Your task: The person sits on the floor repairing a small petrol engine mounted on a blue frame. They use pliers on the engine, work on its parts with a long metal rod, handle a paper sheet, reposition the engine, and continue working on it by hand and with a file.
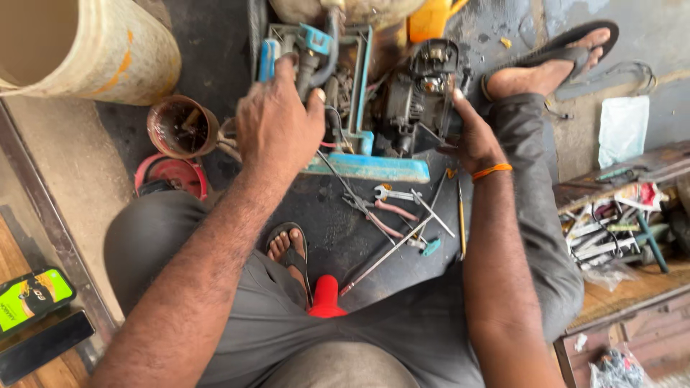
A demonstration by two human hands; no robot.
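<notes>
A small greasy engine [420,93] sits on a blue metal frame [370,167] on the dark floor in front of me. My left hand [277,118] rests on top of the frame's left side, fingers curled over a blue-capped part [267,59] and hoses. My right hand [471,136], with an orange band at the wrist, grips the engine's right edge. Whether the left hand truly clasps a part is hard to tell.
Pliers [377,215], a spanner [392,192] and screwdrivers [460,219] lie on the floor below the frame. A rusty tin [181,128] and a red disc [172,174] stand at left. A large drum [86,47] is top left. A tool-filled drawer [618,230] is at right.
</notes>
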